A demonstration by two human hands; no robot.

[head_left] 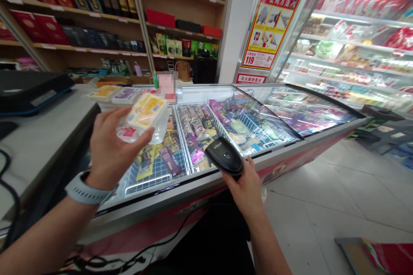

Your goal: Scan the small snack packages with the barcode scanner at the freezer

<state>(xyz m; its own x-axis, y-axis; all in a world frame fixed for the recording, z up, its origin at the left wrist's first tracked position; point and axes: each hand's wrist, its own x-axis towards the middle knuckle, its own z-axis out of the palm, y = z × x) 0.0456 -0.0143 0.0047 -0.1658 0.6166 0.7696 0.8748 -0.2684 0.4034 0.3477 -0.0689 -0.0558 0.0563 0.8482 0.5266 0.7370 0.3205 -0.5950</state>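
Note:
My left hand [112,142], with a pale watch strap at the wrist, grips a clear plastic food tray [146,111] by its edges. Yellow contents and a small barcode label show on its top; part of the tray is hidden by the thumb and fingers. In my right hand [247,191] is a black barcode scanner [224,155], its head pointing up and left over the freezer's front edge. Behind the held tray, more packs lie together, among them a yellow one [103,93] and a purple one [126,94].
A long chest freezer [206,187] holds wire baskets of wrapped ice pops [169,160]. To the left is a grey counter [61,124] with a black device [35,90]. A black cable [174,234] hangs low in front. Tiled floor [306,210] lies at right.

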